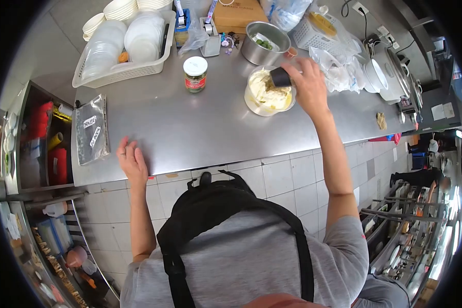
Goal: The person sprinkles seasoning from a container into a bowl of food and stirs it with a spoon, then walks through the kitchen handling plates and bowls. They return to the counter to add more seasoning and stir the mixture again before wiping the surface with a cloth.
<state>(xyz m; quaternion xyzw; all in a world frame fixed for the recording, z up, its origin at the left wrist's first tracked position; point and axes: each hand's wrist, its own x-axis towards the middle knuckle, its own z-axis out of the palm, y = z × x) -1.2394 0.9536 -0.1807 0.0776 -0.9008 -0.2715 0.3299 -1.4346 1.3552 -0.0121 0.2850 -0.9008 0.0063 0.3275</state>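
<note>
My right hand (308, 84) grips a small black cup (281, 77), tilted over a clear round tub (258, 109). Inside the tub lies a thick creamy white mixture (267, 91) with brownish, speckled matter on top near the cup. At the front edge of the steel table (210, 138), my left hand (132, 158) rests with loosely bent fingers apart and nothing in them. A glass jar (195, 76) with a white lid and a red-and-green label stands upright to the left of the tub.
A white basket (123, 73) of plastic lids and bowls sits at the back left. Behind the tub stands a metal pot (249, 50) with green items inside. Plastic bags (339, 72) lie to the right. A clear pouch (92, 131) lies near the left edge.
</note>
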